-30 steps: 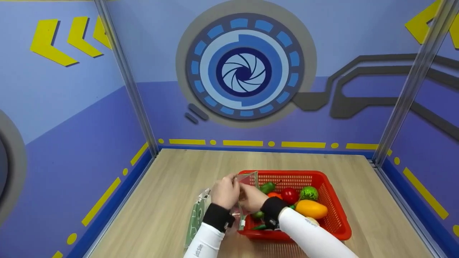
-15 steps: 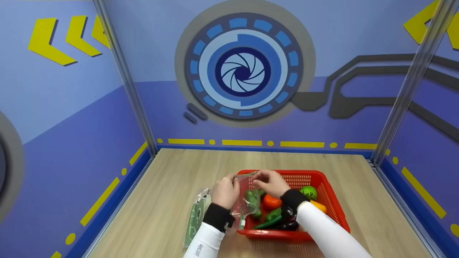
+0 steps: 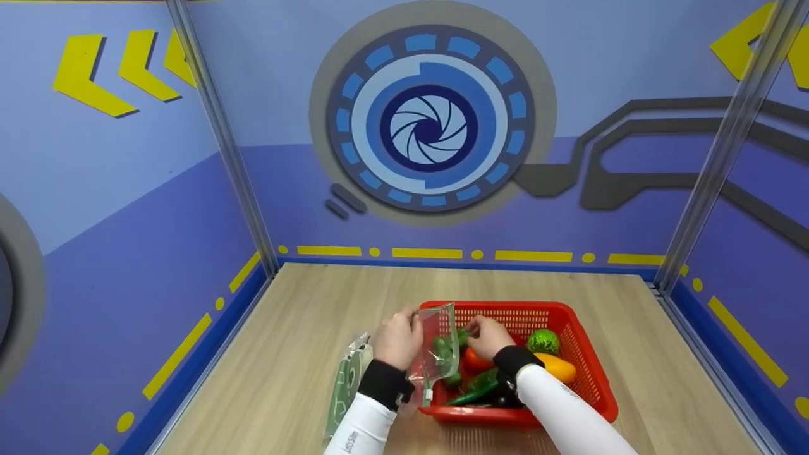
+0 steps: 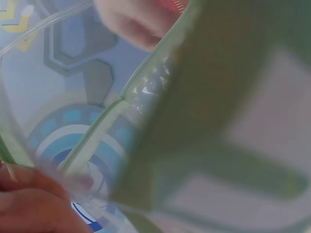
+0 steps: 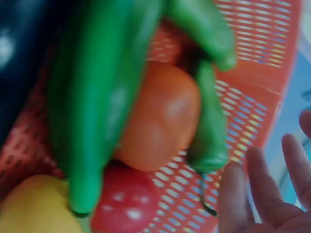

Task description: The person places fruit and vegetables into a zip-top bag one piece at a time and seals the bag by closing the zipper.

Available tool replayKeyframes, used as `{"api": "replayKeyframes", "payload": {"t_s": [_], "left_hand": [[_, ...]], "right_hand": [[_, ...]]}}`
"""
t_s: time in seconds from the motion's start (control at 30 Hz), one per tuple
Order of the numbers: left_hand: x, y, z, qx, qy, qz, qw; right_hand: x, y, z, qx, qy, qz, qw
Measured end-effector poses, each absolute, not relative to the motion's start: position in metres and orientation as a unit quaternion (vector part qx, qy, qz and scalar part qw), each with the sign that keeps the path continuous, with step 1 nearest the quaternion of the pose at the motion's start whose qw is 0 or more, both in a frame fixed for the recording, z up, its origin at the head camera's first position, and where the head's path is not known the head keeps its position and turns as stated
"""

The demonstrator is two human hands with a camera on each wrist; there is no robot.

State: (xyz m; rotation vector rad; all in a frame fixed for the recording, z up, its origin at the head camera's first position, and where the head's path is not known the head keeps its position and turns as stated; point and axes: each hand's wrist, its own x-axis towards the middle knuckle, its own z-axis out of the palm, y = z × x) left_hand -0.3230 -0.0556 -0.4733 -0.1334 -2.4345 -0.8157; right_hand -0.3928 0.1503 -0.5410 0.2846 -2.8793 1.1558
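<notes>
My left hand [image 3: 397, 341] pinches the edge of a clear zip bag [image 3: 431, 332] with green trim, which stands spread beside and partly over the red basket's left side. In the left wrist view its fingers [image 4: 34, 206] are at the bag's edge and the zip strip [image 4: 92, 131] runs up from them. My right hand [image 3: 490, 338] is lowered over the basket [image 3: 597, 379], apart from the bag. In the right wrist view its fingers [image 5: 265, 187] are extended with nothing between them, beside a green pepper [image 5: 209, 121] with a thin stem.
Around that pepper lie an orange tomato [image 5: 163, 116], a long green vegetable [image 5: 97, 97], a red round one [image 5: 126, 201] and a dark glossy one [image 5: 14, 53]. A green patterned bag [image 3: 347, 385] lies left of my left hand. Walls enclose the wooden table [image 3: 328, 297].
My right hand has left the bag's mouth, moved right, and come down into the basket area. The bag's upper edge now stands away from it. My left hand has stayed in place.
</notes>
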Motion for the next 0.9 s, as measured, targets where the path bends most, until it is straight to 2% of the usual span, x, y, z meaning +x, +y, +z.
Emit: {"api": "replayKeyframes", "payload": {"t_s": [0.2,0.57,0.9], "left_hand": [[-0.323,-0.055,-0.474,-0.047,-0.908,-0.305,0.283],[-0.324,-0.056,-0.474,-0.045,-0.909,-0.304,0.283],[-0.326,-0.054,-0.476,-0.049,-0.908,-0.307,0.282]], "right_hand": [[-0.395,0.149,-0.560,0.110,-0.954,0.279,0.011],[-0.396,0.148,-0.577,0.088,-0.964,0.251,-0.008],[-0.389,0.148,-0.577,0.121,-0.971,0.204,-0.040]]}}
